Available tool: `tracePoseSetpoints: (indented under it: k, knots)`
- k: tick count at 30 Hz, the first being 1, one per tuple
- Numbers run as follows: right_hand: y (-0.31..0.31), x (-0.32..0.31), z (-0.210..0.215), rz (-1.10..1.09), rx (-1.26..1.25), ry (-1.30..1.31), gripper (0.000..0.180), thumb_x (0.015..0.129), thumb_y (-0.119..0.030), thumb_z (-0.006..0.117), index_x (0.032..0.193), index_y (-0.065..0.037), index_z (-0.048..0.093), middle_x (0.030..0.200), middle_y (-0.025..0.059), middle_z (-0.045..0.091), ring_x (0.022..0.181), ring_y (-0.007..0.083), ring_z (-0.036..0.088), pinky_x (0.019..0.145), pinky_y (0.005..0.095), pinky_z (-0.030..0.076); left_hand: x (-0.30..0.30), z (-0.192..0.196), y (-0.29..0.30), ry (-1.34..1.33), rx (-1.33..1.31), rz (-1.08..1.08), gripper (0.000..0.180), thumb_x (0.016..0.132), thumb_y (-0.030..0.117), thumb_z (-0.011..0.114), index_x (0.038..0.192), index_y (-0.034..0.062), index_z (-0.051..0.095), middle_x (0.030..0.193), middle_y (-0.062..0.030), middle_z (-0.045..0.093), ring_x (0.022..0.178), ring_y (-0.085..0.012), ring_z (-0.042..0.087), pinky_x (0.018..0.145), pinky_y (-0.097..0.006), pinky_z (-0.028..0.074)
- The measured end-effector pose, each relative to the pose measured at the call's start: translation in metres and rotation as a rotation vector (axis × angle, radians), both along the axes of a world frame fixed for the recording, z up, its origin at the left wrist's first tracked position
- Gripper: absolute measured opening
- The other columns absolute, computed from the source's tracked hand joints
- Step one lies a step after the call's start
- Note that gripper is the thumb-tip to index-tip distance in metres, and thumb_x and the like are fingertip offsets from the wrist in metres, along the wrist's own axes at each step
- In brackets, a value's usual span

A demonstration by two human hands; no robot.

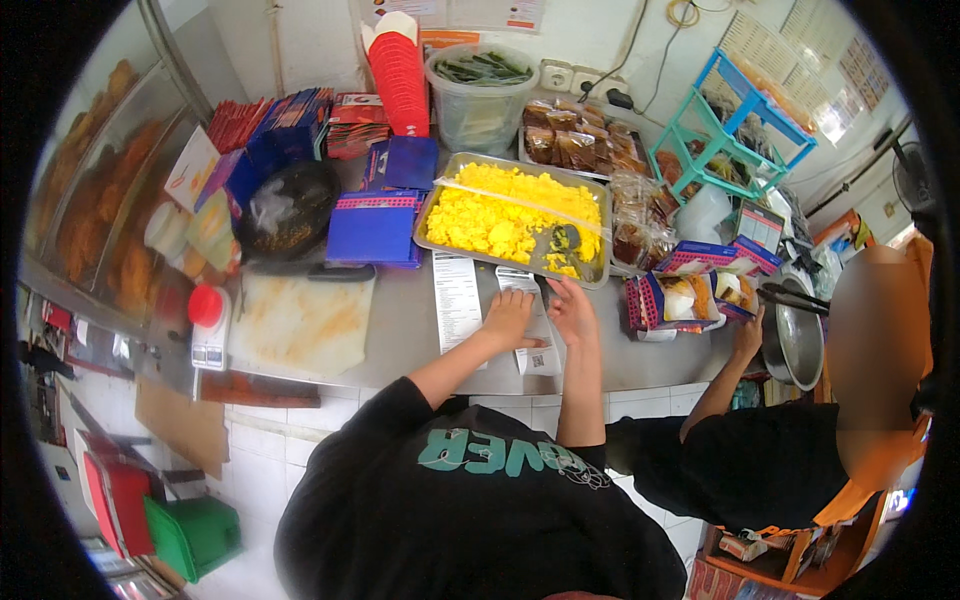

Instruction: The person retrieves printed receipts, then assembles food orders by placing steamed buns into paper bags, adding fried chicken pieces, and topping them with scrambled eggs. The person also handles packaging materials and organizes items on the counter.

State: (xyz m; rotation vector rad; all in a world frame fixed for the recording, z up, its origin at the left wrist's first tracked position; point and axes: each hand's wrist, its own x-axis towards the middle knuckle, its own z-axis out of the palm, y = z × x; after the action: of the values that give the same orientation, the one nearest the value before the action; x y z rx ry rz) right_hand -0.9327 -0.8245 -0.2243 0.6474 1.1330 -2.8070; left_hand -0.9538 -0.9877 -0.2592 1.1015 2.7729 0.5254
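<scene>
Two long printed paper slips lie on the steel counter in front of me, a left slip (457,300) and a right slip (540,362). My left hand (508,318) rests flat on the right slip, fingers stretched out. Beside it, my right hand (575,312) is at the near rim of the metal tray (430,240), fingers bent together by a slim dark object (544,291) that I cannot make out clearly. Crumbled yellow food (500,215) fills the tray, with a dark scoop (566,238) in it.
A co-worker's hand (748,338) at right touches filled food boxes (680,300). Folded blue cartons (372,228), a black bowl (290,205), a cutting board (300,320) with a knife (342,273) and a scale (209,345) stand left. Behind are a clear bucket (478,105) and packed sachets (580,140).
</scene>
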Motion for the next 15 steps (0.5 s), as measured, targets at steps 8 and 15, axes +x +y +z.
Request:
tracePoseSetpoints:
  k: [8,15]
  knots:
    - [0.000,-0.002,0.012,-0.028,0.021,0.007,0.031,0.088,-0.026,0.070,0.112,-0.013,0.056,0.114,0.0069,0.064,0.068,0.0110,0.047,0.056,0.0253,0.041,0.016,-0.001,-0.010,0.053,-0.050,-0.010,0.115,0.063,0.072,0.072,0.139,-0.0069,0.039,0.128,-0.0234,0.043,0.124,-0.0383,0.038,0.103,-0.050,0.032]
    - [-0.003,-0.002,-0.002,-0.037,-0.004,-0.036,0.030,0.088,-0.028,0.070,0.111,-0.014,0.057,0.112,0.0057,0.063,0.066,0.0118,0.050,0.055,0.0243,0.041,-0.022,-0.009,-0.011,0.124,-0.106,0.131,0.104,0.073,0.067,0.069,0.141,-0.0048,0.038,0.143,-0.0260,0.039,0.139,-0.0458,0.028,0.113,-0.054,0.023]
